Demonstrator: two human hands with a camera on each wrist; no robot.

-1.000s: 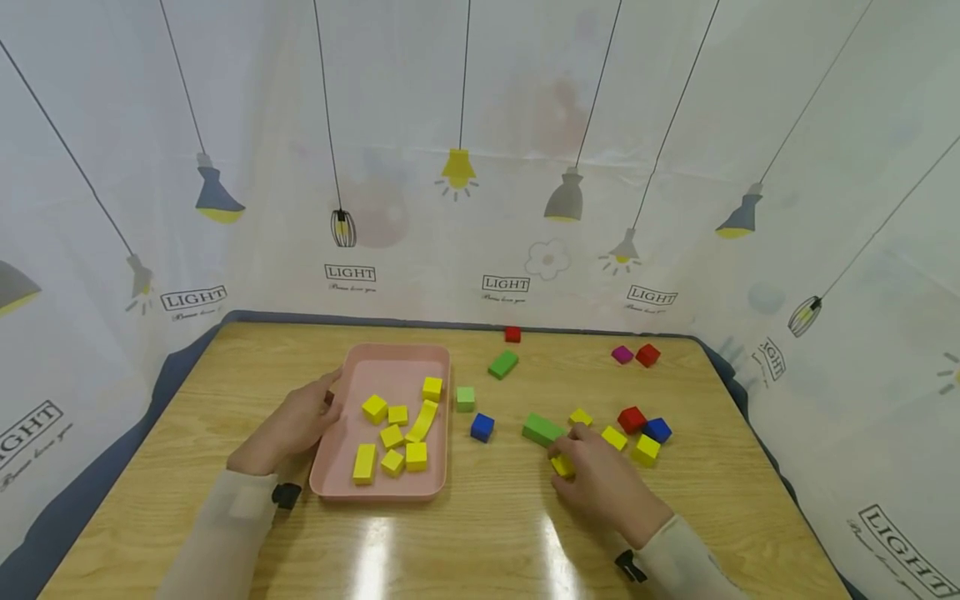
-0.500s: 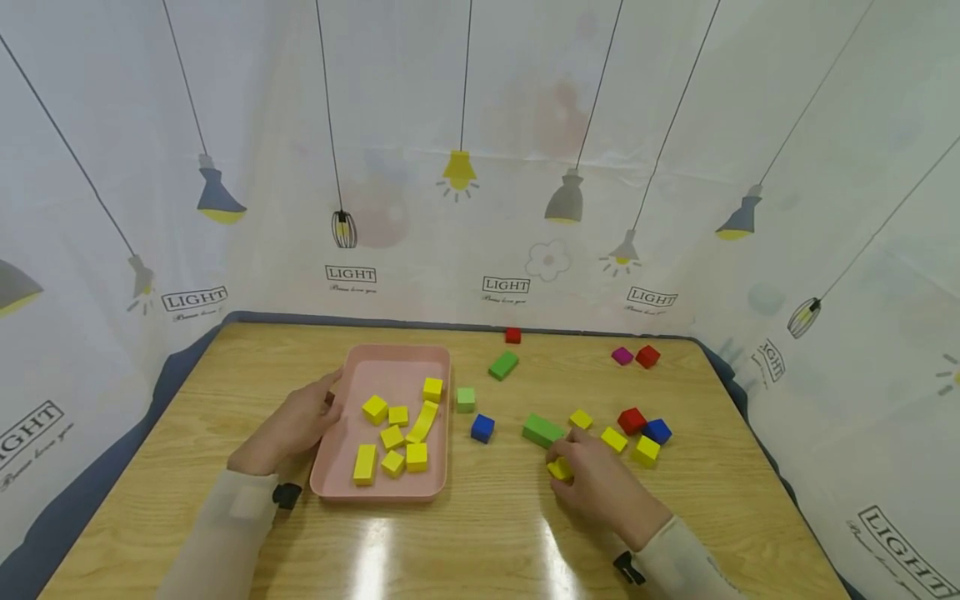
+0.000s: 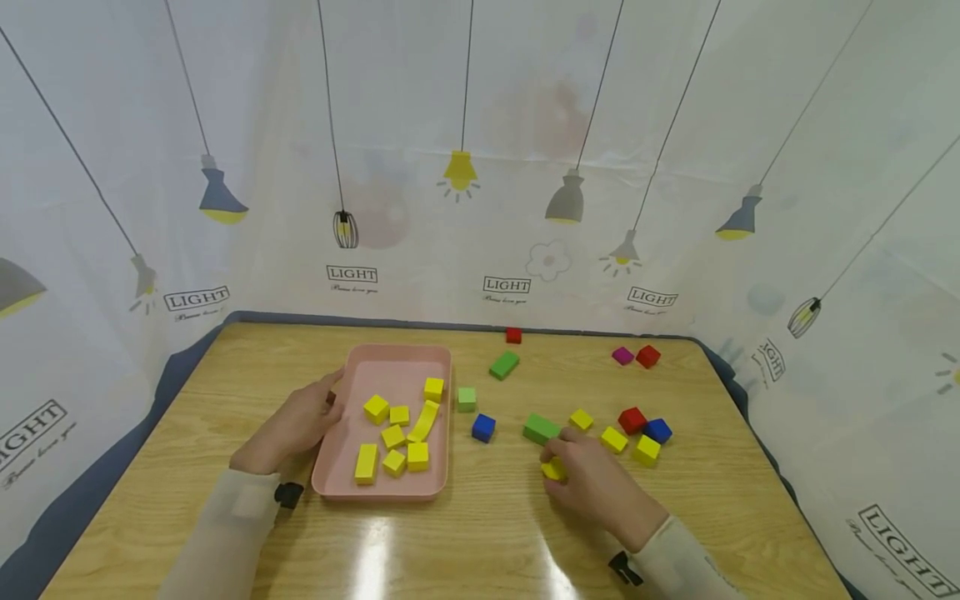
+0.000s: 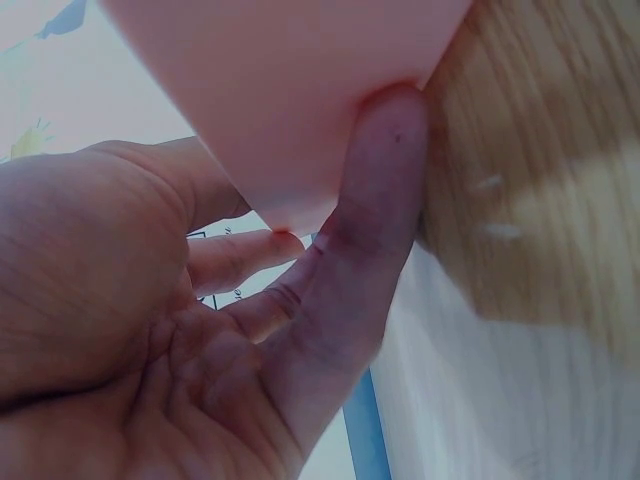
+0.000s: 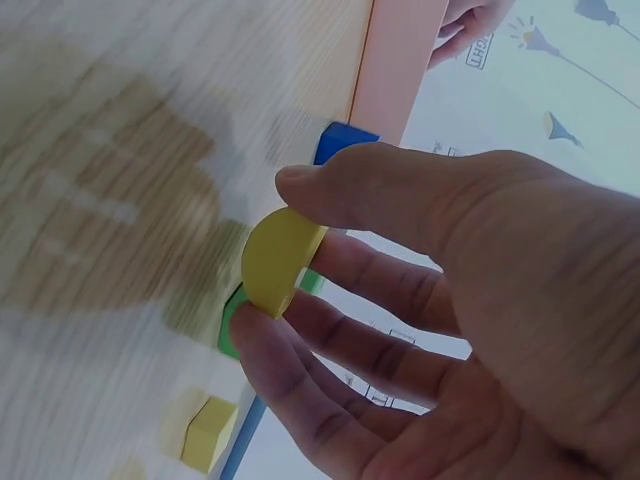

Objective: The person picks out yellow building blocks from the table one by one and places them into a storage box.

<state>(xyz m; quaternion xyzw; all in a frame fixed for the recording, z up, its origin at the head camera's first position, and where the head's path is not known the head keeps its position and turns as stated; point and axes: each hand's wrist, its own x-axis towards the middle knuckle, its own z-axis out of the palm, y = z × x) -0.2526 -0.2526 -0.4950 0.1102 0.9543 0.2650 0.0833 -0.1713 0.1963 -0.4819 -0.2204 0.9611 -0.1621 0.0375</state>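
On the wooden table (image 3: pixel 480 542) we see a magenta block (image 3: pixel 622 356) just beside a red block (image 3: pixel 648 357), a lamp-printed backdrop (image 3: pixel 405 100) behind.

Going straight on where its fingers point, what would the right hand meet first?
Probably the green block just ahead of the right hand, which pinches a yellow piece; depth is hard to judge.

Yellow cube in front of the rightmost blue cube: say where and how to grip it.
Pinch its left and right flat sides, probably best from above and the near side: the yellow cube sits flat, the blue cube close behind its right and no block in front.
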